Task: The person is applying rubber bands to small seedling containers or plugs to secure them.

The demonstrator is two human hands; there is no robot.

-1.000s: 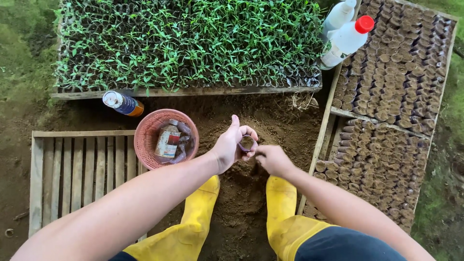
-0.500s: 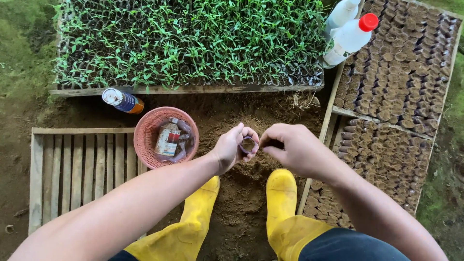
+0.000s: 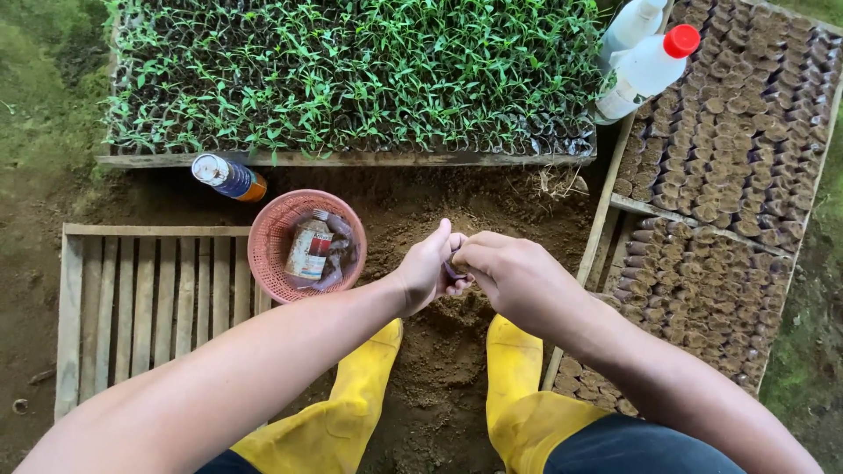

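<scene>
My left hand (image 3: 428, 274) and my right hand (image 3: 520, 279) meet above a patch of loose brown soil (image 3: 439, 351), between my two yellow boots (image 3: 514, 369). Between them is a small soil-filled pot (image 3: 453, 265), of which only a dark sliver shows. My left hand is curled around it with the thumb up. My right hand's fingertips press onto it from the right and cover its top.
A wooden tray of green seedlings (image 3: 351, 79) lies ahead. A pink basket (image 3: 268, 254) holding a bottle, and a dark bottle (image 3: 230, 177), sit to the left above an empty slatted crate (image 3: 149, 298). Trays of filled soil pots (image 3: 729, 175) and two white bottles (image 3: 650, 61) are on the right.
My right hand rose from the soil and moved left onto the pot in my left hand, covering its top. My left hand stayed nearly still.
</scene>
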